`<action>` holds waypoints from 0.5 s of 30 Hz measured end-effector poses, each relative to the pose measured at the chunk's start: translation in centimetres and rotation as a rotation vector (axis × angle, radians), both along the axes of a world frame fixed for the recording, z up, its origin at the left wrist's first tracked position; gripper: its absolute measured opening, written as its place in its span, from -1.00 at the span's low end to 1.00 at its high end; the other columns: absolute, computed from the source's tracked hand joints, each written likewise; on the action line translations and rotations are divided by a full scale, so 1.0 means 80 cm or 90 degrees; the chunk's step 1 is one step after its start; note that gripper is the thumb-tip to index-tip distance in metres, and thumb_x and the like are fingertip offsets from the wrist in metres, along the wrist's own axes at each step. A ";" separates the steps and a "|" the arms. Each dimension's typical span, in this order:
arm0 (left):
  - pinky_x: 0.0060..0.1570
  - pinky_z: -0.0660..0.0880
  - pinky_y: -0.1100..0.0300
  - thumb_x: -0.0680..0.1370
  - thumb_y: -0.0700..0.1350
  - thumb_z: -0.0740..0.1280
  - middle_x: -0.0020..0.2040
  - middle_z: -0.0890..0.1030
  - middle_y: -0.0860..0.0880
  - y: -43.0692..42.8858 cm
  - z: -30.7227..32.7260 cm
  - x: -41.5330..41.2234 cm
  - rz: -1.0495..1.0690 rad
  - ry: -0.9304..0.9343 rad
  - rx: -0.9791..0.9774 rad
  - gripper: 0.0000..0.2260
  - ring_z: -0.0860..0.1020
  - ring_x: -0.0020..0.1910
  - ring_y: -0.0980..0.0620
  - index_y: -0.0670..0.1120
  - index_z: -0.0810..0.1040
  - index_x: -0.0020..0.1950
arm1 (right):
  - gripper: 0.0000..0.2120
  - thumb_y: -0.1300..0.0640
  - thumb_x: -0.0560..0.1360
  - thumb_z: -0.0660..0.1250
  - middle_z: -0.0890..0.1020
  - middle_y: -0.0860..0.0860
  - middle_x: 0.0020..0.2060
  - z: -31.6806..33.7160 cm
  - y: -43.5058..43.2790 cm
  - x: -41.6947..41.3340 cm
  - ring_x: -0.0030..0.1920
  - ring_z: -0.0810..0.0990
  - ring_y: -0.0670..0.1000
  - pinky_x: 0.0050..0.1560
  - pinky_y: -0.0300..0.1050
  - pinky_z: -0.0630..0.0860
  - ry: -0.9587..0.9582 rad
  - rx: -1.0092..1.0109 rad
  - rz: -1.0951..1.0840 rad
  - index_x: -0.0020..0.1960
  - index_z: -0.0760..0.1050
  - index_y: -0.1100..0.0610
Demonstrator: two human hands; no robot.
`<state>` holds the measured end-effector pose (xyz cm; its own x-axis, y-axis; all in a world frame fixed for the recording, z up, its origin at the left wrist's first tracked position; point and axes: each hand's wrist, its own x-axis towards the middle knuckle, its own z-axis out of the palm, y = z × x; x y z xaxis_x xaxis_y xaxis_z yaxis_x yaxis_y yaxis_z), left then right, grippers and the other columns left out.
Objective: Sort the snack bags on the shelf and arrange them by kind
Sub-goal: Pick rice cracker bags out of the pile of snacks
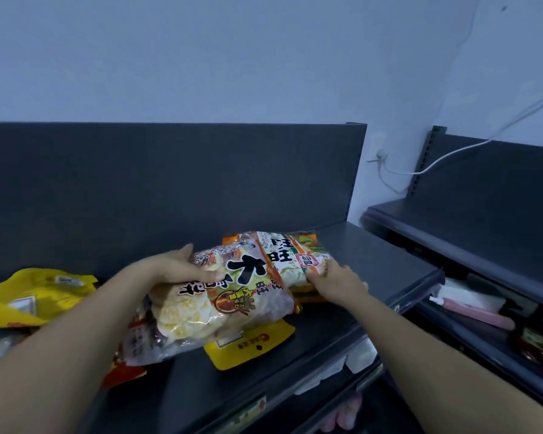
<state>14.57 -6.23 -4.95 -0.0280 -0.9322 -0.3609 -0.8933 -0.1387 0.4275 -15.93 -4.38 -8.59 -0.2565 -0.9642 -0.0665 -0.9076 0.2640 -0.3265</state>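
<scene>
- The left hand [182,267] grips the clear rice cracker bag [229,305] at its far left edge, thumb laid across the printed face and fingers [188,247] curled behind it.
- This bag (big black characters on the front) is held over the shelf [333,324] mid-scene, its long axis slanting from near left to far right.
- The right hand [340,285] has its fingers on the near right corner of a green-and-white cracker bag [290,261]; I cannot tell whether they pinch it or only rest there.
- That bag lies just right of the clear one and touches it, atop an orange bag [304,294].
- A yellow bag [251,346] lies flat under the clear bag, poking out towards the near edge.
- More yellow bags [41,289] are piled at far left, with a red bag [123,375] near them.
- A second shelf unit [470,233] stands to the right, with a white cable [452,155] across its back panel.
</scene>
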 end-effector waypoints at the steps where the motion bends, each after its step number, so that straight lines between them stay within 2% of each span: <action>1: 0.47 0.16 -0.07 -0.10 0.62 0.31 0.57 0.14 -0.07 0.003 0.002 -0.004 0.008 -0.028 0.000 0.42 0.15 0.53 -0.11 -0.07 -0.01 0.59 | -0.30 -0.40 0.50 0.05 0.42 0.15 0.37 -0.001 -0.007 -0.004 0.36 0.39 0.19 0.31 0.10 0.27 0.001 0.013 -0.008 0.46 0.25 0.04; 3: 0.37 0.27 -0.07 -0.10 0.65 0.26 0.47 0.33 -0.09 0.003 0.002 -0.012 0.024 -0.157 -0.017 0.31 0.30 0.44 -0.14 -0.11 0.27 0.48 | -0.23 -0.47 0.43 0.11 0.49 0.11 0.32 0.002 -0.020 -0.011 0.33 0.44 0.17 0.28 0.05 0.29 0.003 0.033 -0.032 0.40 0.31 0.07; 4: 0.32 0.30 -0.05 -0.07 0.65 0.26 0.39 0.41 -0.09 0.002 0.002 -0.017 0.035 -0.185 -0.028 0.22 0.36 0.38 -0.14 -0.11 0.39 0.39 | -0.20 -0.51 0.35 0.19 0.53 0.09 0.27 0.004 -0.027 -0.015 0.29 0.47 0.17 0.28 0.03 0.34 -0.021 0.044 -0.049 0.33 0.37 0.07; 6: 0.26 0.39 0.01 -0.15 0.63 0.30 0.30 0.49 -0.08 0.001 0.001 -0.020 0.065 -0.124 -0.036 0.22 0.46 0.28 -0.12 -0.14 0.48 0.29 | -0.20 -0.52 0.12 0.40 0.60 0.06 0.12 0.005 -0.039 -0.025 0.16 0.55 0.14 0.23 0.05 0.46 -0.147 0.068 -0.062 0.12 0.49 0.05; 8: 0.17 0.49 0.08 -0.21 0.58 0.36 0.26 0.52 -0.12 0.006 0.002 -0.018 0.089 -0.053 -0.041 0.25 0.51 0.21 -0.11 -0.20 0.49 0.28 | -0.35 -0.32 0.06 0.60 0.62 0.06 -0.01 0.001 -0.046 -0.033 0.04 0.59 0.10 0.17 0.05 0.54 -0.337 0.080 -0.068 -0.08 0.50 0.08; 9: 0.07 0.52 0.11 -0.17 0.53 0.39 0.18 0.55 -0.12 0.012 0.004 -0.019 0.098 -0.036 -0.051 0.16 0.54 0.13 -0.09 -0.22 0.53 0.20 | -0.41 -0.20 0.06 0.65 0.63 0.08 -0.04 -0.002 -0.047 -0.035 0.01 0.60 0.10 0.14 0.04 0.56 -0.419 0.085 -0.073 -0.13 0.49 0.09; 11: -0.21 0.47 0.17 -0.10 0.45 0.46 -0.07 0.59 -0.09 0.023 0.011 -0.021 0.122 0.005 -0.091 -0.11 0.55 -0.13 -0.02 -0.23 0.57 -0.07 | -0.42 -0.08 0.03 0.69 0.64 0.12 -0.02 -0.006 -0.047 -0.036 0.02 0.61 0.15 0.11 0.10 0.59 -0.498 0.085 -0.087 -0.12 0.49 0.11; 12: -0.26 0.42 0.17 -0.04 0.40 0.51 -0.13 0.57 -0.07 0.026 0.014 -0.023 0.136 0.040 -0.113 -0.18 0.53 -0.19 -0.01 -0.24 0.55 -0.12 | -0.43 -0.03 0.03 0.69 0.65 0.14 -0.03 -0.006 -0.047 -0.034 0.02 0.62 0.17 0.07 0.16 0.60 -0.531 0.083 -0.091 -0.09 0.51 0.13; 15: -0.23 0.47 0.11 0.08 0.22 0.62 -0.12 0.58 -0.08 0.038 0.031 -0.031 0.200 0.179 -0.196 -0.32 0.54 -0.18 -0.02 -0.20 0.50 -0.06 | -0.47 0.10 0.05 0.64 0.66 0.19 -0.10 0.004 -0.050 -0.022 -0.06 0.65 0.21 -0.07 0.26 0.63 -0.631 0.029 -0.091 -0.05 0.54 0.20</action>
